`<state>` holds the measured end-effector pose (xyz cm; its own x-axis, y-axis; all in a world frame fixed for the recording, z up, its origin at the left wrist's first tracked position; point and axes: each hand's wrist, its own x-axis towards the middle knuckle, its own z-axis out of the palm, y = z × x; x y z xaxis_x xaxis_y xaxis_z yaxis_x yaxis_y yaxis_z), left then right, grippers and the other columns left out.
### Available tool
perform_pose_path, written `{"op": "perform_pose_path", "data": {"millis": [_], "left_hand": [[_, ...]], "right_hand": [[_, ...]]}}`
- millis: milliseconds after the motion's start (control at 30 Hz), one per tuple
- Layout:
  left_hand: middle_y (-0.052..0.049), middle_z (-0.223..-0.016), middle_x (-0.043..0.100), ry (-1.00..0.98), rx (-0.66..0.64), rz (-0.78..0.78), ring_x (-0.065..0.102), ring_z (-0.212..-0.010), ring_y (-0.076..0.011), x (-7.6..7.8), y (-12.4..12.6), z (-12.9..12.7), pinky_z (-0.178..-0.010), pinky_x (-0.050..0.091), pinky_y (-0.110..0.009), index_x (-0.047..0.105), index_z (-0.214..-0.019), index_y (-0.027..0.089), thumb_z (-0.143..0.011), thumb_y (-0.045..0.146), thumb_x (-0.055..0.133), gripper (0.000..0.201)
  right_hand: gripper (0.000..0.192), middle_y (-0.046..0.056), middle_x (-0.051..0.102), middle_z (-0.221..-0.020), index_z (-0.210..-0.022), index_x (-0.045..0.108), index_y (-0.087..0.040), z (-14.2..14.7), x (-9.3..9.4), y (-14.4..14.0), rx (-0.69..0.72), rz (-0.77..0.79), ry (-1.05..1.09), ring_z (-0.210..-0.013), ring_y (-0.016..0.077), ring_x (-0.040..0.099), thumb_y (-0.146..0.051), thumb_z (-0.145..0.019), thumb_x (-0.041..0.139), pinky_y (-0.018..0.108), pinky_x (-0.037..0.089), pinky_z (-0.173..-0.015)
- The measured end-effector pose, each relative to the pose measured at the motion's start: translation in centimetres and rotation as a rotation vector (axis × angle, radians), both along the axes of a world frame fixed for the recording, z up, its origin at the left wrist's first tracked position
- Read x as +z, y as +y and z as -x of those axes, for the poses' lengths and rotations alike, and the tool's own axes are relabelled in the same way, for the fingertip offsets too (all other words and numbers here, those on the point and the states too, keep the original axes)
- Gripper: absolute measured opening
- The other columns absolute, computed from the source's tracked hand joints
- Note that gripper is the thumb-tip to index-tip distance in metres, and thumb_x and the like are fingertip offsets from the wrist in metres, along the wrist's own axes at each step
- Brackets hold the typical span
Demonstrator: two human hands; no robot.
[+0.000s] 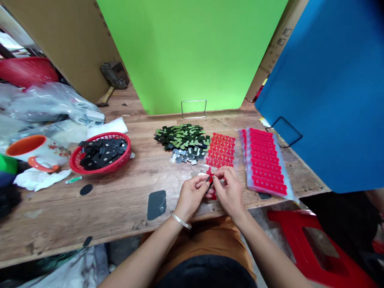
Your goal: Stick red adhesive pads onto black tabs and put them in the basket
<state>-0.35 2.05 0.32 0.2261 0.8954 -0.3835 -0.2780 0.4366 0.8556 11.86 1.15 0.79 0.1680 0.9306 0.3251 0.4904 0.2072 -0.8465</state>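
Observation:
My left hand (193, 193) and my right hand (230, 190) meet near the table's front edge, fingers pinched together. Between their fingertips is a small flat black piece (209, 184); its exact shape is mostly hidden. Just under and beyond the fingers lies a sheet of red T-shaped stickers (221, 149), its near part covered by my hands. Left of that sheet is a heap of dark pieces with green ends (182, 137), reflecting the green board. Smaller black and silvery pieces (186, 155) are scattered at the heap's near side.
A red basket (127, 154) of black pieces and an orange-and-white mug (36, 150) stand left. Translucent sheets with red strips (267, 162) are stacked right. Green (192, 52) and blue (327, 96) boards rise behind, with wire stands. A red stool (300, 244) is below right.

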Motion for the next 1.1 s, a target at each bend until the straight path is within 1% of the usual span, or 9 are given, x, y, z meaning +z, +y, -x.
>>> {"op": "perform_pose_path", "data": {"millis": [367,433,500,567,700,800,967,1033,1100], "left_hand": [[-0.004,-0.067,0.068,0.007,-0.022,-0.040,0.062,-0.056,-0.0122,0.4,-0.2,0.0,-0.057,0.051,-0.022,0.063,-0.096,0.010,-0.068,0.027,0.067,0.033],[-0.004,-0.067,0.068,0.014,-0.007,-0.042,0.062,-0.056,-0.0124,0.5,-0.3,0.0,-0.057,0.051,-0.022,0.063,-0.095,0.010,-0.068,0.028,0.067,0.033],[-0.004,-0.066,0.068,0.021,0.011,-0.037,0.063,-0.057,-0.0132,0.6,-0.4,0.0,-0.057,0.051,-0.022,0.063,-0.094,0.009,-0.067,0.027,0.067,0.032],[-0.005,-0.066,0.068,0.016,0.022,-0.027,0.063,-0.058,-0.0140,0.7,-0.4,0.1,-0.057,0.051,-0.022,0.062,-0.094,0.008,-0.067,0.027,0.068,0.033],[-0.006,-0.068,0.068,-0.006,0.015,-0.001,0.063,-0.059,-0.0142,0.8,-0.5,0.2,-0.058,0.052,-0.024,0.061,-0.096,0.008,-0.066,0.027,0.068,0.036],[-0.005,-0.071,0.068,-0.011,0.012,-0.006,0.063,-0.059,-0.0134,0.9,-0.5,0.3,-0.059,0.052,-0.024,0.062,-0.096,0.009,-0.067,0.026,0.067,0.034],[-0.008,-0.075,0.068,-0.030,0.007,0.007,0.062,-0.060,-0.0128,0.6,-0.7,0.3,-0.058,0.051,-0.023,0.064,-0.095,0.009,-0.067,0.027,0.068,0.033],[-0.009,-0.077,0.068,-0.044,0.009,0.030,0.062,-0.060,-0.0126,0.3,-0.6,0.7,-0.058,0.051,-0.023,0.065,-0.096,0.009,-0.066,0.028,0.069,0.035],[-0.008,-0.077,0.068,-0.038,0.047,0.024,0.061,-0.059,-0.0113,0.1,-0.2,1.9,-0.059,0.050,-0.023,0.064,-0.099,0.010,-0.066,0.029,0.069,0.038]], "right_hand": [[0.006,0.005,0.053,-0.088,-0.079,0.057,-0.020,0.1,-0.3,-0.2,-0.050,0.012,-0.014,-0.076,0.0163,0.053,-0.020,-0.078,0.052,0.027,0.044,-0.062],[0.017,0.006,0.052,-0.093,-0.093,0.056,-0.021,0.1,-0.4,-0.2,-0.089,0.016,0.043,-0.075,0.0158,0.053,-0.021,-0.076,0.054,0.028,0.045,-0.064],[0.039,0.005,0.052,-0.096,-0.109,0.048,-0.022,0.1,-0.6,0.0,-0.124,0.033,0.154,-0.070,0.0141,0.053,-0.022,-0.072,0.060,0.028,0.046,-0.064],[0.049,0.003,0.053,-0.093,-0.114,0.042,-0.022,0.0,-0.7,0.3,-0.103,0.095,0.297,-0.066,0.0122,0.053,-0.023,-0.070,0.063,0.026,0.047,-0.061],[0.030,0.001,0.057,-0.079,-0.097,0.054,-0.018,0.1,-0.7,0.7,0.058,0.297,0.539,-0.061,0.0112,0.054,-0.031,-0.071,0.063,0.023,0.046,-0.055],[0.022,-0.001,0.059,-0.066,-0.079,0.059,-0.016,0.6,-1.0,0.9,0.106,0.374,0.649,-0.053,0.0094,0.052,-0.035,-0.068,0.066,0.020,0.042,-0.048],[0.026,-0.003,0.054,-0.050,-0.064,0.059,-0.015,1.1,-2.0,1.4,0.102,0.452,0.825,-0.040,0.0062,0.043,-0.040,-0.069,0.065,0.017,0.032,-0.038],[0.031,-0.001,0.055,-0.051,-0.065,0.060,-0.014,1.0,-2.3,1.6,0.105,0.482,0.825,-0.040,0.0066,0.043,-0.044,-0.073,0.061,0.018,0.032,-0.038],[0.037,0.001,0.057,-0.055,-0.073,0.064,-0.013,0.6,-2.6,1.6,0.082,0.491,0.767,-0.040,0.0076,0.044,-0.049,-0.077,0.053,0.019,0.033,-0.038]]}}
